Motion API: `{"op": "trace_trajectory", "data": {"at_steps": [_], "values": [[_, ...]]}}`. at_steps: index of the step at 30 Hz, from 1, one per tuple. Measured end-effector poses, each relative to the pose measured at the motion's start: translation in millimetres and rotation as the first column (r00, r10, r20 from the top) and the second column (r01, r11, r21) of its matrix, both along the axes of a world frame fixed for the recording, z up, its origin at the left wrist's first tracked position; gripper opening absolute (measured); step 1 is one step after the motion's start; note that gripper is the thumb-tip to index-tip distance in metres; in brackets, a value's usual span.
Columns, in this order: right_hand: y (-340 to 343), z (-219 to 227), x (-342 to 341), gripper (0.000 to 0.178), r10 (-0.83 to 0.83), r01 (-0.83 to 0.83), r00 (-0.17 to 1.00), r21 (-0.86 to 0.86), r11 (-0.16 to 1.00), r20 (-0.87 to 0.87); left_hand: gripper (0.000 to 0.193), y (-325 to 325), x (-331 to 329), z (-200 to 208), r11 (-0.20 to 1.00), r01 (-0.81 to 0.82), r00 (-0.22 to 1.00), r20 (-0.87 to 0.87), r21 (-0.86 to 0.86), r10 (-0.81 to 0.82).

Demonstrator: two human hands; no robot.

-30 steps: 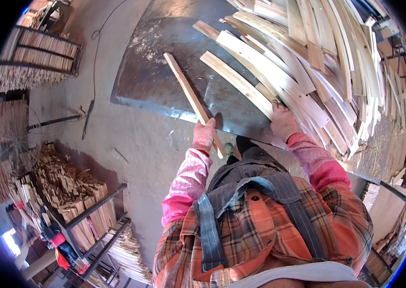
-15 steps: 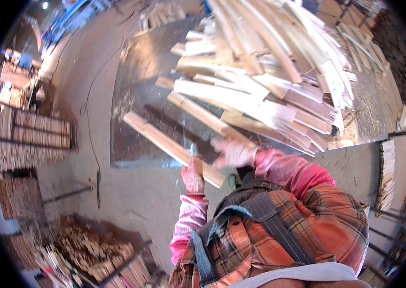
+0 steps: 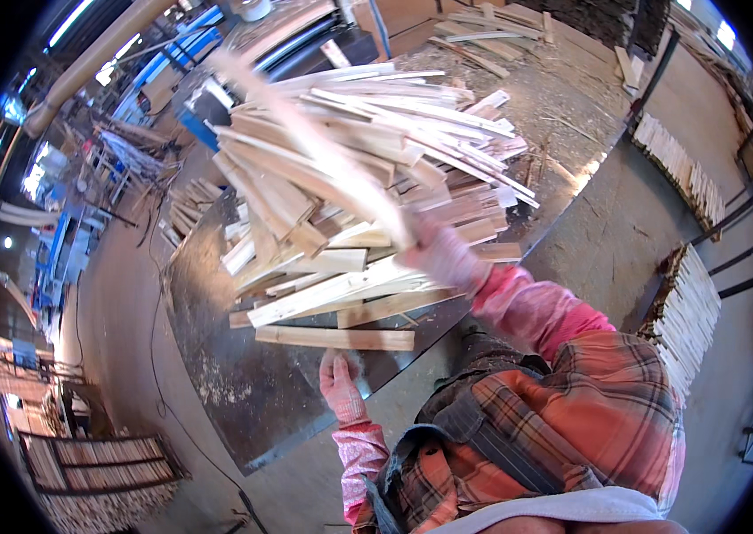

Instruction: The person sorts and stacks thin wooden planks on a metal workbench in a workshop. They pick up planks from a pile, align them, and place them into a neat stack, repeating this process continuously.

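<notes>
A long pale wooden slat [image 3: 310,133], smeared by motion, is gripped at its near end by my right hand [image 3: 446,254]. It slants up and to the left over a heap of wooden slats [image 3: 350,187]. My left hand [image 3: 342,388] is empty by the table's near edge, its fingers loosely bent with their tips pointing forward. Just beyond those fingertips a single slat [image 3: 334,338] lies crosswise in front of the heap; whether they touch it I cannot tell. Both hands wear pale pinkish gloves.
The heap lies on a dark, dusty table [image 3: 243,392]. More slats [image 3: 492,36] lie at its far end. Stacked slats stand in racks on the right [image 3: 683,311] and at lower left [image 3: 100,463]. A cable [image 3: 158,374] runs along the floor on the left.
The slat that my left hand held is apparently now in my right hand, swung up over the heap. My left hand has let go. The view has turned to the right.
</notes>
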State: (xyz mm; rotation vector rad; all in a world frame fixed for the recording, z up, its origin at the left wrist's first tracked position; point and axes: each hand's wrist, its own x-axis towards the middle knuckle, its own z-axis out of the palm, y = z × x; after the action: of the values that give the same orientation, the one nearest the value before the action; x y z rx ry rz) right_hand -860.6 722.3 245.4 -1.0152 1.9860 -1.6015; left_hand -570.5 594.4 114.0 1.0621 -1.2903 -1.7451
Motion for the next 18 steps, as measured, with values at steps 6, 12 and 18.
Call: {"op": "trace_trajectory", "data": {"at_steps": [6, 12, 18], "values": [[104, -14, -173, 0.057, -0.498, 0.52, 0.854, 0.216, 0.826, -0.149, 0.021, 13, -3, -59, 0.982, -0.017, 0.995, 0.105, 0.189, -0.003], [154, -65, -333, 0.034, -0.539, 0.575, 0.807, 0.526, 0.627, -0.241, 0.019, 14, -34, -89, 0.939, -0.273, 0.903, 0.391, 0.209, 0.176], [142, -104, -459, 0.044, -0.389, 0.559, 0.829, 0.609, 0.563, -0.402, 0.063, -15, -62, -99, 0.971, -0.187, 0.524, 0.821, -0.147, 0.225]]}}
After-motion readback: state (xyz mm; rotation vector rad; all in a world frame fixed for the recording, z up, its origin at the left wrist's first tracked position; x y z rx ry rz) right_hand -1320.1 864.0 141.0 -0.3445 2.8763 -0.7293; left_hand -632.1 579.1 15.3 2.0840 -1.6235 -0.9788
